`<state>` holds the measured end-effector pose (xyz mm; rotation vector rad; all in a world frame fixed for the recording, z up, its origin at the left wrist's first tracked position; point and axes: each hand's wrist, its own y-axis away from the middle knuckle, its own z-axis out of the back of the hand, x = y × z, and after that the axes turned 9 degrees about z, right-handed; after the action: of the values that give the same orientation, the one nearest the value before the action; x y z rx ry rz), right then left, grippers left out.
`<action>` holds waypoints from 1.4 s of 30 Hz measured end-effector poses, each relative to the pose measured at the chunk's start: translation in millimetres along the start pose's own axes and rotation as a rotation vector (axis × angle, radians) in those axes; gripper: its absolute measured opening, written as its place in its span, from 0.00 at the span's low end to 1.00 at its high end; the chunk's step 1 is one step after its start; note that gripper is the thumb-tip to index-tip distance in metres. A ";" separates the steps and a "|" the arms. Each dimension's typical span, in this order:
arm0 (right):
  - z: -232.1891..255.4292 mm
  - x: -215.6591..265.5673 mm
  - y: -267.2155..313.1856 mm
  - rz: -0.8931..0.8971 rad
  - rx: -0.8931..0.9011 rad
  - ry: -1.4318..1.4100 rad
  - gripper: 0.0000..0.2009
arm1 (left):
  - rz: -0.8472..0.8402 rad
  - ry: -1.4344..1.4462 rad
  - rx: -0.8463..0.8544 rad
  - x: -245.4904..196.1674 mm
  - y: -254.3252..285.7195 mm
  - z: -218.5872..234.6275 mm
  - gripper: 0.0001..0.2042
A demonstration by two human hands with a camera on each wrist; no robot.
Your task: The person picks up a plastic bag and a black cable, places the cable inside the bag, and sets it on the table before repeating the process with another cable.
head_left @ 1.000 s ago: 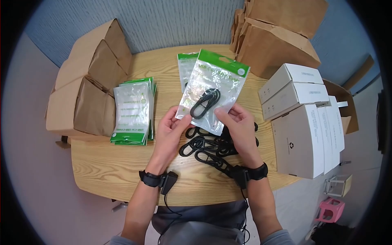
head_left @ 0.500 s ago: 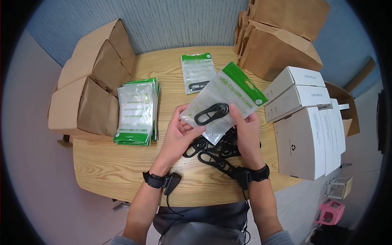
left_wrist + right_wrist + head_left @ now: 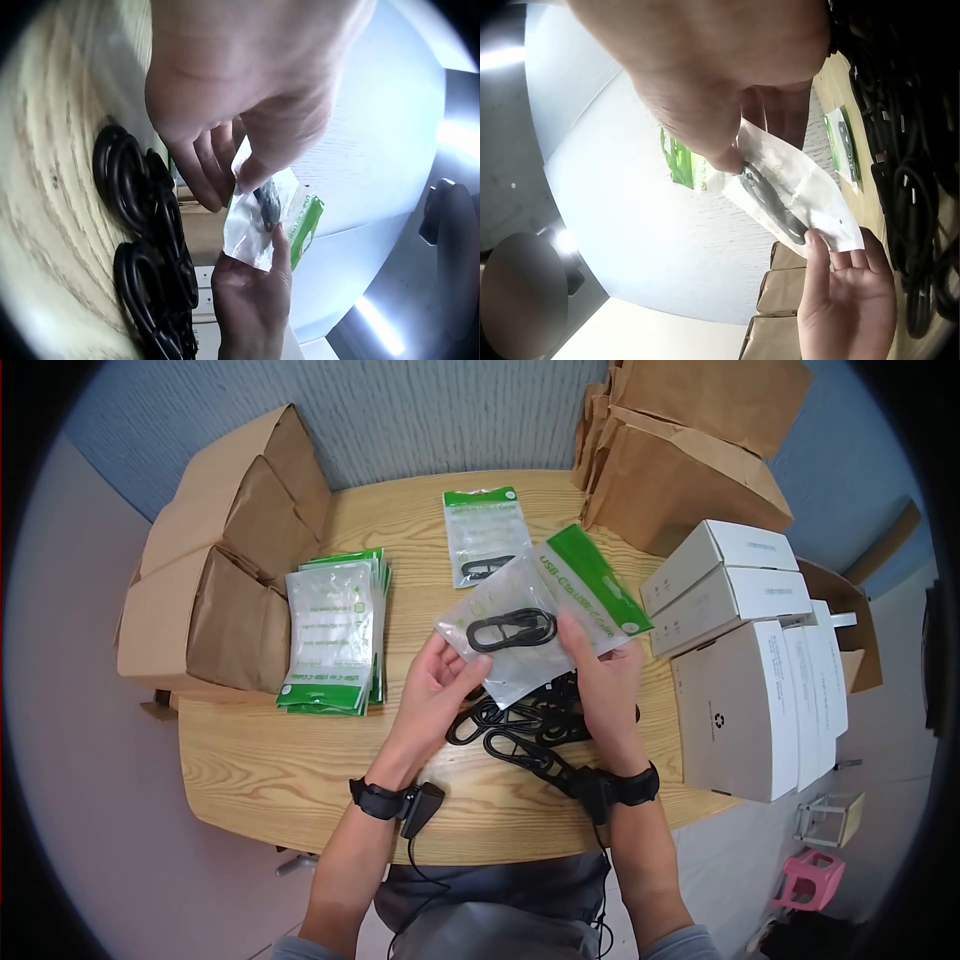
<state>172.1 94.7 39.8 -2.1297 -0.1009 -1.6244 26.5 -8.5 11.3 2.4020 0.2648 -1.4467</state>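
Both hands hold up one clear plastic pouch with a green header [image 3: 597, 575], printed "USB-C to USB-C Cable". Inside it lies a coiled black cable [image 3: 512, 630]. My left hand [image 3: 443, 687] pinches the pouch's lower left corner, thumb in front and fingers behind. On the right side, my right hand [image 3: 606, 685] grips it with the thumb laid across the front beside the coil. The green header tilts toward the upper right. Under the hands, several loose coiled black cables [image 3: 530, 748] lie on the wooden table [image 3: 270, 770].
A second filled pouch [image 3: 484, 525] lies farther back. Left of the hands is a stack of flat pouches [image 3: 330, 625], beside open cardboard boxes [image 3: 160, 625]. White boxes [image 3: 735, 700] stand at the right edge, with brown paper bags [image 3: 680, 480] behind them.
The pouch has turned clockwise and come lower and nearer, uncovering the second pouch behind. My right thumb has moved up along its front. Both hands keep hold of it.
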 end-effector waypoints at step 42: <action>-7.7 8.8 3.4 0.013 0.036 0.024 0.12 | 0.069 0.035 0.035 2.0 -0.6 0.5 0.21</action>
<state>168.9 86.7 48.5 -2.0794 -0.1079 -1.6282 26.9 -8.1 9.2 2.4413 0.1644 -1.3911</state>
